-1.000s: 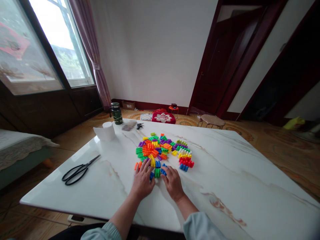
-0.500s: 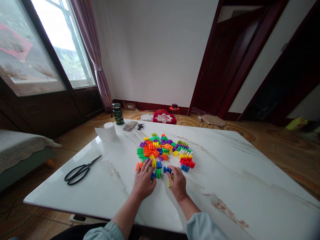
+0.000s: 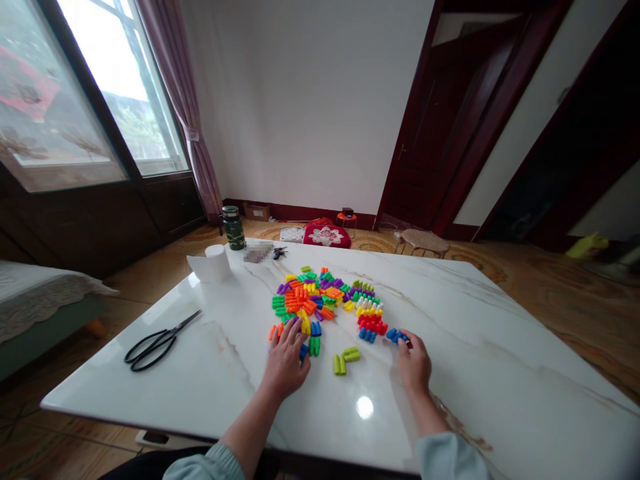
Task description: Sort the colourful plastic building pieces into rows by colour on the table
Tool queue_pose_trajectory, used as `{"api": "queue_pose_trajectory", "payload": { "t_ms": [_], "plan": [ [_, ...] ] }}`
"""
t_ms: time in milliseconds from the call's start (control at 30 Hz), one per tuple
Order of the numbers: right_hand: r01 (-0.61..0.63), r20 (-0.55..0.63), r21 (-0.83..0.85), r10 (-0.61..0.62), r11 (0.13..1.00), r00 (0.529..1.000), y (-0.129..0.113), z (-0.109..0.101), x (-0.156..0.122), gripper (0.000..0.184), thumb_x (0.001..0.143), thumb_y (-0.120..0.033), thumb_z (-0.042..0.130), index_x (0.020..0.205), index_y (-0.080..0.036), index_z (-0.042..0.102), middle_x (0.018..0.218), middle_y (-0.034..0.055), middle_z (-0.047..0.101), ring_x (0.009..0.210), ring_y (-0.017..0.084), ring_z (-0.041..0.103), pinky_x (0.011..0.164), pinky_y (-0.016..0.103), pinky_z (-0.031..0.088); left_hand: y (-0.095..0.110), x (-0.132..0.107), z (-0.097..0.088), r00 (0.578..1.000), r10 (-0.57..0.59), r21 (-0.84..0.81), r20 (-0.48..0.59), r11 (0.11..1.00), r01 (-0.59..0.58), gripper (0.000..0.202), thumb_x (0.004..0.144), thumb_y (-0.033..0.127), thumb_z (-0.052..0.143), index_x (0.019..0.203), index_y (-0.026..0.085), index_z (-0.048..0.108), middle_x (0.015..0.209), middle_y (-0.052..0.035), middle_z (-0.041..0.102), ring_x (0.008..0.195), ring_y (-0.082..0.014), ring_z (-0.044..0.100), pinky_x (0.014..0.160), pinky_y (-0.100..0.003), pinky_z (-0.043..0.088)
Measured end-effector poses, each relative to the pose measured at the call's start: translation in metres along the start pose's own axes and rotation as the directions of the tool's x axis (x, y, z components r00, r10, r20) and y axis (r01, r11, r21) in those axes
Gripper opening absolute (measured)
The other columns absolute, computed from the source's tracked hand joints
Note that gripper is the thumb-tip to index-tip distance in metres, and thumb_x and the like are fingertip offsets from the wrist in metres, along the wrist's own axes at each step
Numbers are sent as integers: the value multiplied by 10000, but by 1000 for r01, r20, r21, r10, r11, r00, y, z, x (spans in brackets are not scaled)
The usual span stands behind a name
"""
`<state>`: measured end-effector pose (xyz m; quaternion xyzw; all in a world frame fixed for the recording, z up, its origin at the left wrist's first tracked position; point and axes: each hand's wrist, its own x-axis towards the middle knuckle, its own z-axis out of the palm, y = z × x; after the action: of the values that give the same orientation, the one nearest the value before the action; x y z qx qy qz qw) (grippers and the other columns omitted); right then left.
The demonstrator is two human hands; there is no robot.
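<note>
The right hand (image 3: 414, 363) has moved out across the desk (image 3: 480, 393), grip closed on blue pegs (image 3: 395, 335). The left hand (image 3: 286, 359) rests open beside the peg pile (image 3: 305, 300); lime pegs (image 3: 346, 360) now lie apart.

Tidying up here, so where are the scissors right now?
In the head view, the black-handled scissors lie toward the left edge of the white marble table, left of the person's left hand and nearer the viewer than the paper roll.

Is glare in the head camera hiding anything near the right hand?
Head view: no; a round white glare spot sits on the white marble tabletop, below the lime-green plastic pegs, clear of the right hand; the bright window is overexposed; a pixelated patch blurs one far object.
</note>
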<state>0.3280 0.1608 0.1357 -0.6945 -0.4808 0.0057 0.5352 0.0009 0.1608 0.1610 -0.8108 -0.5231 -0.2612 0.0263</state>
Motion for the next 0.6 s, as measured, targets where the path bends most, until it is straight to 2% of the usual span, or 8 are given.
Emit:
{"api": "queue_pose_trajectory", "payload": {
  "t_ms": [167,367,433,600],
  "plan": [
    [-5,140,-22,8,1000,990,3,12,-13,411,820,-421,455,1046,-150,666,1005,149,708,855,265,636,767,389,487,1,0,-1,1000,-6,-2,4,1000,6,434,759,200,543,1187,222,610,1503,-100,445,1433,-305,321,1175,-569,206],
    [25,185,-30,-19,999,983,-3,20,-11,418,841,-431,434,1056,-154,660,1040,142,712,895,271,645,790,387,493,2,1,-1,1000,-19,-20,2,1000,19,426,762,215,556,1183,220,617,1505,-97,445,1433,-301,320,1181,-556,192],
    [58,169,-30,-52,998,984,-5,18,-11,401,861,-433,431,1047,-159,657,1028,136,706,863,257,640,770,378,496,2,0,-2,1000,-20,-25,5,999,20,425,761,212,557,1181,219,619,1507,-99,441,1435,-305,317,1178,-558,194],
    [172,16,-37,-172,984,985,-24,7,-20,344,930,-440,442,1039,-170,625,1000,107,658,748,190,607,694,313,487,2,0,-3,999,-27,-32,24,999,27,433,759,202,548,1186,211,616,1513,-107,431,1442,-310,300,1171,-564,197]
  ]
}}
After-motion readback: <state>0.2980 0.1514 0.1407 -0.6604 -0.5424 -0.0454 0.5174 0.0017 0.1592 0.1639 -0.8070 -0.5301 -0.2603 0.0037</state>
